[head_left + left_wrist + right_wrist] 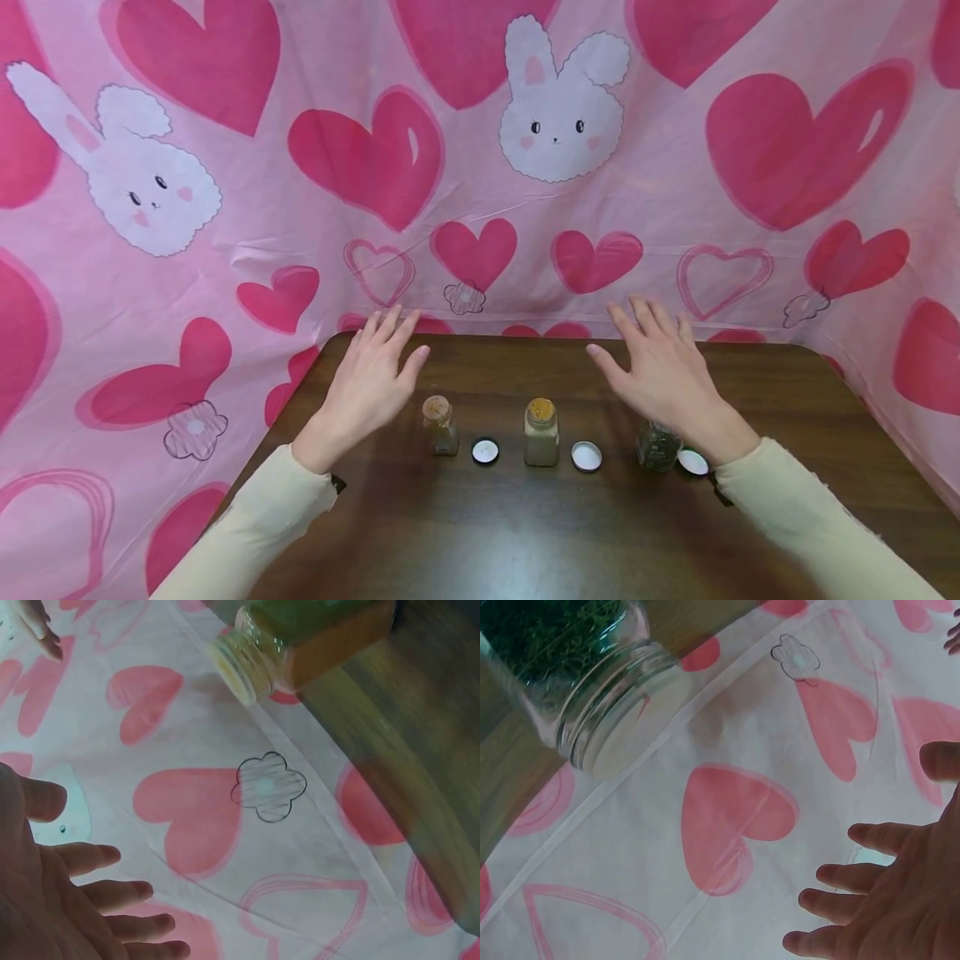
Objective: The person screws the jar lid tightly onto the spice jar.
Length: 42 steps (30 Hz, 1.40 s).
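Note:
Both hands are raised over the table with fingers spread and nothing in them. My left hand hovers left of a small glass spice jar of reddish-brown powder, which also shows in the left wrist view. Over on the right, my right hand partly covers a jar of dried green herbs; in the right wrist view this jar is close up. Between the hands stands a jar of yellowish powder. Beside the jars lie three round lids, the left lid, middle lid and right lid, white insides up.
The dark brown wooden table reaches back to a pink cloth printed with hearts and rabbits. This cloth hangs behind the table and along both its sides.

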Motion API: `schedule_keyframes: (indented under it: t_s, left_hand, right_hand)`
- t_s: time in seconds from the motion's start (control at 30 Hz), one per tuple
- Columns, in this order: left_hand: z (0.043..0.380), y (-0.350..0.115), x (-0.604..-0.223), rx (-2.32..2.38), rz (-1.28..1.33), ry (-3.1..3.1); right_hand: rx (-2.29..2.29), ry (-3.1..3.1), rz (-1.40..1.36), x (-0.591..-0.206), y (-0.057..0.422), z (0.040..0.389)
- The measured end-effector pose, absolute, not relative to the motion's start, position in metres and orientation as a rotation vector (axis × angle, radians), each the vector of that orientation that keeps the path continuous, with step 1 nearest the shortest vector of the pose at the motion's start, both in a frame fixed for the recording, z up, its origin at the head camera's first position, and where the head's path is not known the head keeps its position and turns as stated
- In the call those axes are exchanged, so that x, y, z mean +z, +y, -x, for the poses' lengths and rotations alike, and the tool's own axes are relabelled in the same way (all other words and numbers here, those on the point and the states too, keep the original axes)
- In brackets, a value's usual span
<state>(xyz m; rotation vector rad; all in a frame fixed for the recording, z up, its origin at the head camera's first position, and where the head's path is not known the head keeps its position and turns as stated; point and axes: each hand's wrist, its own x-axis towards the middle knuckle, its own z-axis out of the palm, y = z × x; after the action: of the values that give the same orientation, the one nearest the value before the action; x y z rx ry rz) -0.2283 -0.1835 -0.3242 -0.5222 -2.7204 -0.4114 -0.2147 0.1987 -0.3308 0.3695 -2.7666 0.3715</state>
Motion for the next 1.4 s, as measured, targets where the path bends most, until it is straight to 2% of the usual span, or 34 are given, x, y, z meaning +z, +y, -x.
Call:
schedule_keyframes:
  t_s: [1.4]
  left_hand:
    - [0.213,-0.191,-0.352,-0.547,0.475,-2.773]
  right_hand:
    - [0.464,-2.724,-0.475,-0.343,0.171,0.207]
